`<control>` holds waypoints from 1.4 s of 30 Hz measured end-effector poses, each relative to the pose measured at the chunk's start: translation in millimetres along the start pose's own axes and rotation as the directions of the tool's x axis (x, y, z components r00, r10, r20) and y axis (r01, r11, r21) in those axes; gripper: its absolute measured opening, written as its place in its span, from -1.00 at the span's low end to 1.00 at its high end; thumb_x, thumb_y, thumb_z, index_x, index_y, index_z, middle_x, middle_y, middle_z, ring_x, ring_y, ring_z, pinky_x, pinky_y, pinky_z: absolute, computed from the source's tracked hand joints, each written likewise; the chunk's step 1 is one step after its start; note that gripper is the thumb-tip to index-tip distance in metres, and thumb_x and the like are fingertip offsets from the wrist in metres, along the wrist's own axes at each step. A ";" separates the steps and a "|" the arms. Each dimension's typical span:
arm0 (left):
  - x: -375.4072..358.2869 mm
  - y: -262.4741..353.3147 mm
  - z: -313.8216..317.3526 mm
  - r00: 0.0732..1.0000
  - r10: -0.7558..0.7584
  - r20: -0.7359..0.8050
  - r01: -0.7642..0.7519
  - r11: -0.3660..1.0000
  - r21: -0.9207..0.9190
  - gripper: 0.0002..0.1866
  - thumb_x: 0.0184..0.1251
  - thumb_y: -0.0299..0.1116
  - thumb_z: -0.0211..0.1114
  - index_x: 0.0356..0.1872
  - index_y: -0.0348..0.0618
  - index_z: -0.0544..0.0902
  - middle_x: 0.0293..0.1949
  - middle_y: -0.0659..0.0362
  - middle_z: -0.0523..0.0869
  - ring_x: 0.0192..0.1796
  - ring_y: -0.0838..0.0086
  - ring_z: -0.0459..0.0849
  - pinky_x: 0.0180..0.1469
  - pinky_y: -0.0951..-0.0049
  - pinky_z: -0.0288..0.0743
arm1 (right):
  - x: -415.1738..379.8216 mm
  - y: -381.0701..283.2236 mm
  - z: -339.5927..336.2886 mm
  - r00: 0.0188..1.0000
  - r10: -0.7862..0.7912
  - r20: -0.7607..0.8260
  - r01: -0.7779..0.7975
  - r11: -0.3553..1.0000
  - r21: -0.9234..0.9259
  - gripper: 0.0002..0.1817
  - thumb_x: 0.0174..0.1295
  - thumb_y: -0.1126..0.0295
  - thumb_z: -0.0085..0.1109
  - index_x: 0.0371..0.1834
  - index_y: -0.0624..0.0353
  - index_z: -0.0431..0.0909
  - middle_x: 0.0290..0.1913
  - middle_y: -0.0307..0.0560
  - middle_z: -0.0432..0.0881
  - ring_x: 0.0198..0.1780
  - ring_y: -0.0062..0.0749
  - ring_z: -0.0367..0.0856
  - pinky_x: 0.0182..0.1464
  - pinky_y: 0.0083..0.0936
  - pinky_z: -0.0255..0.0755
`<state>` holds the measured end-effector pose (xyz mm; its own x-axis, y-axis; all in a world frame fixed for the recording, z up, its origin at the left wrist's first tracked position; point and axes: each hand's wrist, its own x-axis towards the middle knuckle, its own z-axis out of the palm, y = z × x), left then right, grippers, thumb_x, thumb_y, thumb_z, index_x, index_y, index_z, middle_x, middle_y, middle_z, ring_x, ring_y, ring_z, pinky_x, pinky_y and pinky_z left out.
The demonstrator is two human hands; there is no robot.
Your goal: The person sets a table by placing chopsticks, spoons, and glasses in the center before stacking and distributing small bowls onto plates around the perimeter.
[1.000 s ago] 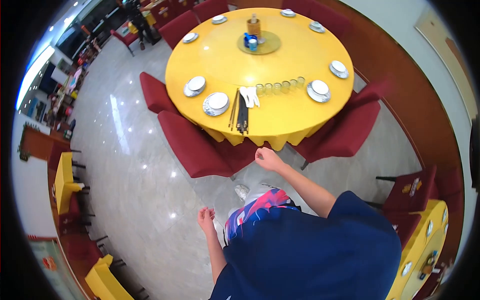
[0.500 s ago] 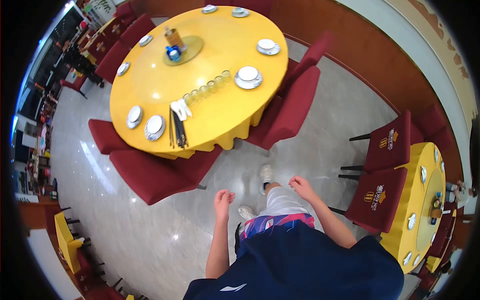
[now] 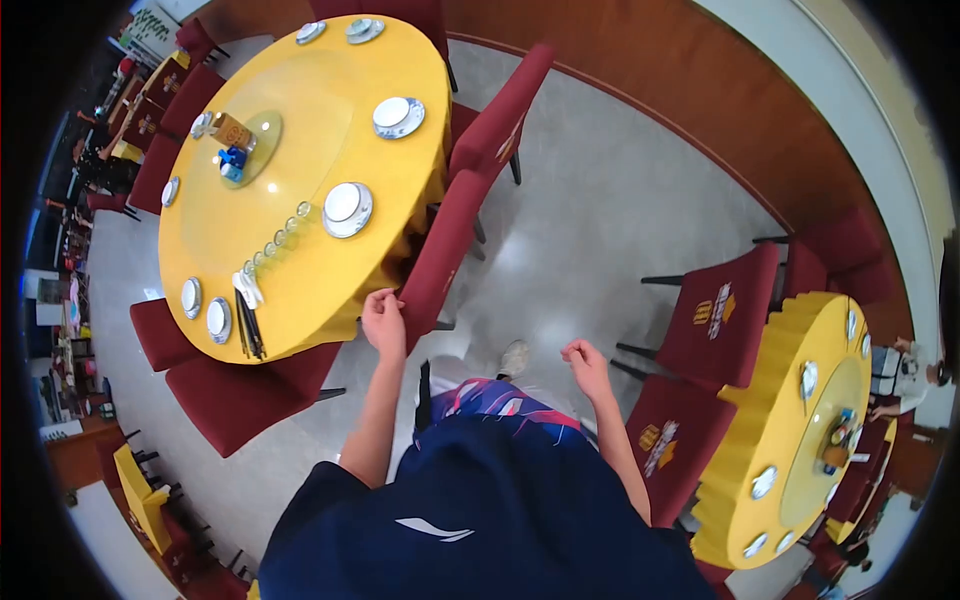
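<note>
My left hand (image 3: 384,322), loosely bent and holding nothing, is at the front lower corner of a dark red upholstered chair (image 3: 438,258), its fingertips right at the chair's edge. That chair is drawn up to a large round table with a yellow cloth (image 3: 330,275). Over the grey floor, my right hand (image 3: 587,368) hangs in the air with relaxed fingers and nothing in it. Nearest to it is another red chair (image 3: 672,445) with printed lettering on its back.
On the table are a row of glasses (image 3: 284,238), white cloths (image 3: 249,290), black chopsticks (image 3: 250,326), and bowls on plates (image 3: 342,202). A second yellow-clothed table (image 3: 722,500) stands at right. A person (image 3: 905,365) is beyond it. Wood panelling (image 3: 660,100) borders the floor.
My view has moved forward and turned, so the large table sits further left. My left hand has come up beside the red chair. My right hand still hangs free.
</note>
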<state>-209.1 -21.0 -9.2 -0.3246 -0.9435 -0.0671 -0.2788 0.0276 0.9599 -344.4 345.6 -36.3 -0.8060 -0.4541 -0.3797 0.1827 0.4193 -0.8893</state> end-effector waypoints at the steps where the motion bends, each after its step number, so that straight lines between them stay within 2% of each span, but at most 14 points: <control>1: 5.5 12.3 13.2 0.999 -0.023 0.033 0.025 0.997 -0.071 -0.89 0.42 -0.47 0.14 -0.20 -0.27 0.61 -0.43 0.23 0.65 -0.40 0.64 0.60 -0.30 0.66 0.41 | 16.0 -6.6 -22.9 1.000 -0.007 0.012 0.007 1.000 -0.011 -0.85 0.34 0.41 0.02 -0.25 0.24 0.56 -0.29 -0.17 0.68 -0.22 -0.51 0.63 -0.11 -0.55 0.49; 4: 19.9 31.2 59.8 0.996 -0.048 0.075 0.058 0.988 -0.140 -0.90 0.41 -0.48 0.14 -0.23 -0.27 0.61 -0.43 0.27 0.64 -0.40 0.67 0.57 -0.32 0.66 0.39 | 68.6 -10.9 -84.3 0.999 0.046 0.020 -0.045 0.998 -0.036 -0.85 0.34 0.43 0.01 -0.26 0.26 0.55 -0.30 -0.15 0.67 -0.23 -0.51 0.63 -0.12 -0.55 0.49; 8: 52.5 49.7 139.3 0.995 0.001 0.096 -0.002 1.000 0.007 -0.90 0.41 -0.46 0.18 -0.16 -0.24 0.61 -0.46 0.31 0.61 -0.41 0.68 0.55 -0.34 0.65 0.37 | 154.3 -26.6 -132.4 0.998 0.057 -0.010 -0.057 0.995 -0.079 -0.86 0.33 0.45 -0.01 -0.27 0.26 0.55 -0.31 -0.18 0.66 -0.25 -0.53 0.62 -0.13 -0.57 0.48; 14: 156.7 117.7 286.0 0.996 0.016 -0.087 -0.045 0.938 -0.343 -0.89 0.44 -0.43 0.16 -0.13 -0.20 0.61 -0.48 0.27 0.60 -0.45 0.67 0.50 -0.36 0.66 0.32 | 306.5 -76.7 -162.8 0.996 0.084 0.032 -0.081 0.992 -0.102 -0.85 0.36 0.42 0.03 -0.24 0.26 0.54 -0.29 -0.17 0.66 -0.24 -0.53 0.63 -0.12 -0.56 0.50; 18: 232.5 145.2 398.0 0.989 -0.130 -0.077 0.067 0.834 -0.548 -0.86 0.44 -0.42 0.14 -0.09 -0.19 0.59 -0.49 0.25 0.60 -0.48 0.65 0.50 -0.38 0.66 0.35 | 394.5 -122.6 -201.1 0.986 0.044 0.160 -0.016 0.984 -0.177 -0.85 0.39 0.41 0.00 -0.19 0.25 0.53 -0.24 -0.16 0.66 -0.21 -0.52 0.63 -0.12 -0.55 0.50; 20: 262.2 161.9 450.2 0.954 -0.290 0.076 0.250 0.631 -0.735 -0.88 0.42 -0.45 0.15 -0.13 -0.20 0.61 -0.49 0.23 0.62 -0.49 0.65 0.50 -0.42 0.65 0.37 | 448.0 -158.9 -222.3 0.971 0.065 0.229 -0.041 0.993 -0.110 -0.85 0.39 0.41 -0.01 -0.17 0.24 0.52 -0.22 -0.17 0.66 -0.18 -0.52 0.62 -0.13 -0.55 0.48; 24: 298.2 192.3 527.2 0.929 -0.345 0.136 0.341 0.653 -0.676 -0.87 0.43 -0.41 0.13 -0.13 -0.17 0.60 -0.49 0.23 0.61 -0.50 0.63 0.50 -0.42 0.64 0.41 | 561.4 -178.3 -272.7 0.982 0.035 0.186 0.003 0.980 -0.197 -0.86 0.39 0.38 -0.02 -0.18 0.16 0.52 -0.18 -0.17 0.67 -0.16 -0.50 0.63 -0.13 -0.54 0.48; 25: 307.8 196.4 541.6 0.920 -0.359 0.157 0.365 0.635 -0.681 -0.86 0.43 -0.40 0.12 -0.12 -0.17 0.59 -0.48 0.23 0.62 -0.50 0.63 0.50 -0.41 0.62 0.41 | 588.8 -185.3 -278.4 0.990 0.005 0.139 0.006 0.997 -0.075 -0.85 0.37 0.43 0.01 -0.20 0.24 0.56 -0.27 -0.16 0.68 -0.23 -0.46 0.66 -0.17 -0.51 0.52; 30: 349.8 219.1 601.5 0.899 -0.394 0.193 0.411 0.602 -0.685 -0.82 0.47 -0.31 0.06 -0.12 -0.17 0.57 -0.47 0.21 0.62 -0.49 0.61 0.51 -0.39 0.59 0.43 | 736.0 -218.1 -301.5 0.963 0.090 0.253 -0.060 0.990 -0.125 -0.85 0.38 0.38 0.00 -0.21 0.19 0.55 -0.26 -0.17 0.68 -0.22 -0.48 0.65 -0.18 -0.52 0.50; 32: 369.9 222.8 620.6 0.902 -0.404 0.152 0.393 0.625 -0.674 -0.79 0.49 -0.28 0.04 -0.13 -0.18 0.57 -0.46 0.20 0.63 -0.47 0.62 0.51 -0.44 0.58 0.44 | 804.7 -232.3 -299.7 0.941 0.078 0.329 -0.022 0.985 -0.171 -0.86 0.39 0.35 0.00 -0.20 0.13 0.53 -0.23 -0.19 0.68 -0.21 -0.49 0.64 -0.18 -0.53 0.48; 35: 382.3 241.7 639.7 0.907 -0.412 0.088 0.409 0.814 -0.413 -0.77 0.43 -0.18 0.10 -0.16 -0.09 0.58 -0.45 0.27 0.61 -0.45 0.67 0.51 -0.50 0.60 0.43 | 883.3 -264.0 -310.0 0.902 0.040 0.429 0.060 0.974 -0.217 -0.85 0.39 0.35 -0.02 -0.21 0.13 0.54 -0.23 -0.20 0.69 -0.22 -0.51 0.63 -0.19 -0.54 0.47; 38: 394.6 258.2 656.2 0.795 -0.601 -0.079 0.509 0.733 -0.450 -0.79 0.40 -0.17 0.11 -0.16 -0.02 0.60 -0.44 0.30 0.62 -0.44 0.68 0.52 -0.47 0.63 0.43 | 981.8 -312.3 -298.2 0.824 -0.006 0.566 0.163 0.960 -0.227 -0.84 0.39 0.34 -0.03 -0.21 0.13 0.54 -0.24 -0.19 0.69 -0.24 -0.50 0.64 -0.20 -0.54 0.47; 40: 401.3 256.8 661.9 0.733 -0.654 -0.186 0.534 0.723 -0.438 -0.78 0.40 -0.18 0.11 -0.14 -0.04 0.61 -0.43 0.30 0.63 -0.44 0.70 0.52 -0.46 0.64 0.44 | 1029.1 -342.4 -283.7 0.735 0.180 0.654 -0.019 0.969 -0.246 -0.83 0.39 0.32 -0.02 -0.20 0.14 0.54 -0.24 -0.17 0.69 -0.24 -0.47 0.65 -0.21 -0.53 0.48; 42: 402.8 258.8 666.5 0.662 -0.691 -0.290 0.483 0.689 -0.541 -0.79 0.41 -0.21 0.11 -0.12 -0.05 0.61 -0.42 0.29 0.64 -0.45 0.71 0.52 -0.47 0.64 0.45 | 1087.1 -352.5 -264.0 0.661 0.193 0.725 0.056 0.951 -0.304 -0.83 0.37 0.31 0.00 -0.20 0.15 0.54 -0.26 -0.16 0.69 -0.24 -0.46 0.65 -0.21 -0.53 0.49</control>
<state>-1014.4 -173.8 30.9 0.2405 -0.7391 -0.6292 0.1399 -0.6150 0.7760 -1433.6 -88.2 -68.2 -0.0896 -0.7894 -0.6073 -0.0423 0.6122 -0.7896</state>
